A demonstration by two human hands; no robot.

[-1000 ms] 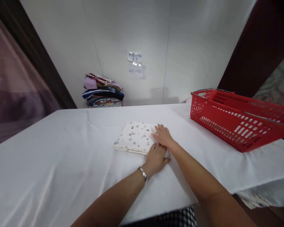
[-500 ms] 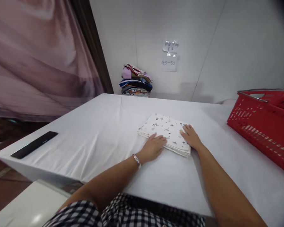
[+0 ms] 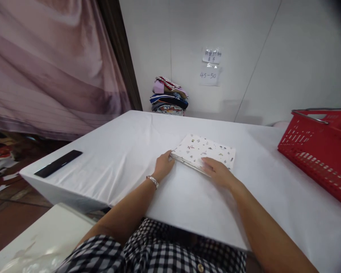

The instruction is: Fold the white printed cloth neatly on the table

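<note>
A folded cloth [image 3: 197,148], white with small printed leaf and plant motifs, lies in several layers on the white-covered table [image 3: 130,140]. At its near left corner is my left hand [image 3: 164,165], its fingers closed on the layered edge; a silver bracelet circles that wrist. My right hand [image 3: 220,173] rests over the near edge toward the right, fingers stretched across the top and slightly blurred. The cloth's near right corner is hidden behind this hand.
A red plastic basket [image 3: 315,151] with a metal handle stands on the right. At the left edge lies a black phone-like slab [image 3: 58,163]. Behind the table is a pile of folded fabrics [image 3: 170,99]. A pink curtain [image 3: 51,68] hangs at left; paper signs [image 3: 209,76] are on the wall.
My left hand has moved left from the cloth's near edge to its corner and closed there. My right hand has shifted from the right edge to the near edge. The view has turned slightly left.
</note>
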